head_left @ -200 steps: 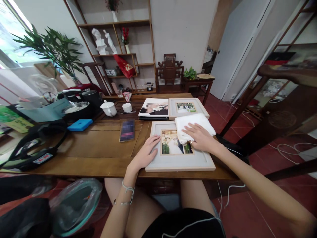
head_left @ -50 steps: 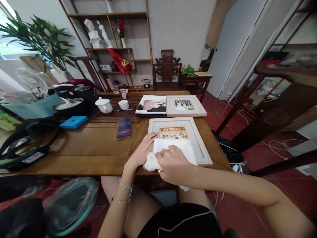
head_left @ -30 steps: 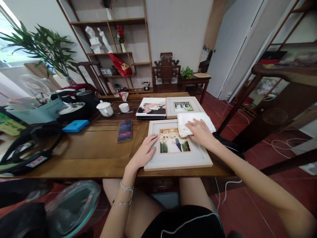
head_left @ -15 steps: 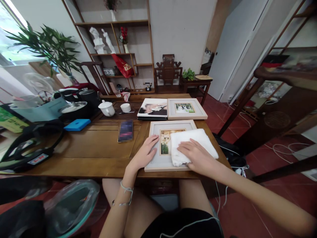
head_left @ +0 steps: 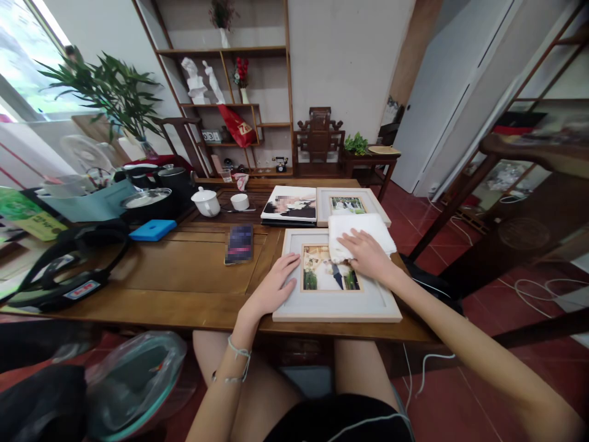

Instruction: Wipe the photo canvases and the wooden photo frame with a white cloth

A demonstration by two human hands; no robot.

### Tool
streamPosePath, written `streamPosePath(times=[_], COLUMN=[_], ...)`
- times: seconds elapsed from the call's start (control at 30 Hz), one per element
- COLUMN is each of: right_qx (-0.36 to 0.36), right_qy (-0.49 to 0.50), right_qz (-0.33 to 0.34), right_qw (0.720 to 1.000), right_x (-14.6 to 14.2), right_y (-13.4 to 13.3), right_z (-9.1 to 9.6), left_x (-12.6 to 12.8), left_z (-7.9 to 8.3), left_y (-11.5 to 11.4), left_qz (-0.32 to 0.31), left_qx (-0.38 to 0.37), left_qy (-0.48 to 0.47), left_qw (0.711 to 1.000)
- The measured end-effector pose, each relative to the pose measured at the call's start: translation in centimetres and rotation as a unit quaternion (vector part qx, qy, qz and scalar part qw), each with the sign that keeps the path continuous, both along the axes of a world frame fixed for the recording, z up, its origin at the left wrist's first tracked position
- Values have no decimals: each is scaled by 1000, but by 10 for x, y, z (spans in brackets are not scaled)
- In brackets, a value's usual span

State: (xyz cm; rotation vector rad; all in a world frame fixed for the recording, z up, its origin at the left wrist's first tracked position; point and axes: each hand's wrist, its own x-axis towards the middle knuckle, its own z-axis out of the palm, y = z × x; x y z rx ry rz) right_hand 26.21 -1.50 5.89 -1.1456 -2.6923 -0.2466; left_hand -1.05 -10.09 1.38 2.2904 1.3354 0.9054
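Note:
A light wood picture frame (head_left: pixel 299 310) with a photo (head_left: pixel 322 276) of a couple lies flat near the table's front edge. My left hand (head_left: pixel 276 283) rests on the frame's left side, fingers stretched out and holding nothing. Under my right hand (head_left: pixel 365 253) is a folded white towel (head_left: pixel 368 226), which the hand grips and presses against the frame's upper right part. The towel covers that corner of the frame and also overlaps the lower edge of a second picture frame (head_left: pixel 354 194) behind it.
Left of the second frame lies a photo album (head_left: pixel 289 205). A dark phone-like object (head_left: pixel 239 244), blurred out, lies on the table (head_left: pixel 184 264). Further left are a white lidded pot (head_left: pixel 205 202), a cup (head_left: pixel 240 201), a blue box (head_left: pixel 153 229) and black headgear (head_left: pixel 69 264). Below stands a lined bin (head_left: pixel 138 380).
My right hand has pushed the towel away from me, up to the frame's far right corner, uncovering more of the photo. My left hand stays on the frame's left side. The view has shifted slightly.

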Motion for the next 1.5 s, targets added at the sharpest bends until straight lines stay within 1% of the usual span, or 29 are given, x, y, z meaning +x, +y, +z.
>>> streamPosePath(times=[0.07, 0.17, 0.3, 0.37, 0.43, 0.5, 0.57, 0.67, 0.77, 0.83, 0.9, 0.97, 1.03, 1.13, 1.27, 1.4, 1.5], right_qx=[-18, -46, -80, -71, -56, -38, -15, 22, 48, 58, 60, 52, 29, -10, -42, -103, -120], right_qy=[-8, -12, 11, 15, 6, -14, -37, -56, -52, -40, -20, -6, -17, -57, -80, -86, -70], right_qz=[33, 77, 168, 190, 184, 155, 111, 49, 11, -7, -22, -27, -17, 16, 45, 87, 100], right_qw=[999, 996, 983, 979, 981, 987, 993, 997, 997, 997, 998, 998, 999, 998, 995, 987, 985], right_x=[-2, -2, -2, -4, -6, -8, -7, -3, 1, 3, 3, 2, -1, -3, -2, -5, -13], right_y=[-20, -57, -108, -123, -125, -114, -94, -53, -10, 12, 25, 26, 18, -7, -54, -107, -139], right_z=[-1, 0, 4, 5, 3, -1, -5, -10, -8, -5, -3, -1, 2, 8, 24, 45, 47], left_x=[0, 1, 1, 1, 1, 0, 0, 0, 0, 0, 0, 0, 0, 0, 0, 1, 0], left_z=[0, 0, 1, 1, 0, -1, -1, -1, 0, 1, 1, 0, 0, -1, -1, -2, -2], left_y=[0, 0, 0, 0, 0, 0, 0, 0, 0, -1, -1, 0, 0, 0, 0, 0, 0], left_qz=[1, -1, -2, -6, -10, -12, -11, -10, -6, -4, -3, -3, -2, -1, -6, -7, -5], left_qx=[3, 4, 3, 4, 7, 8, 5, -1, -5, -7, -6, -3, -1, -3, 2, 7, 5], left_qy=[-6, -7, -6, -9, -13, -14, -10, -3, -5, -6, -6, -6, -5, -2, -7, -13, -11], left_qw=[1000, 1000, 1000, 1000, 1000, 1000, 1000, 1000, 1000, 1000, 1000, 1000, 1000, 1000, 1000, 1000, 1000])
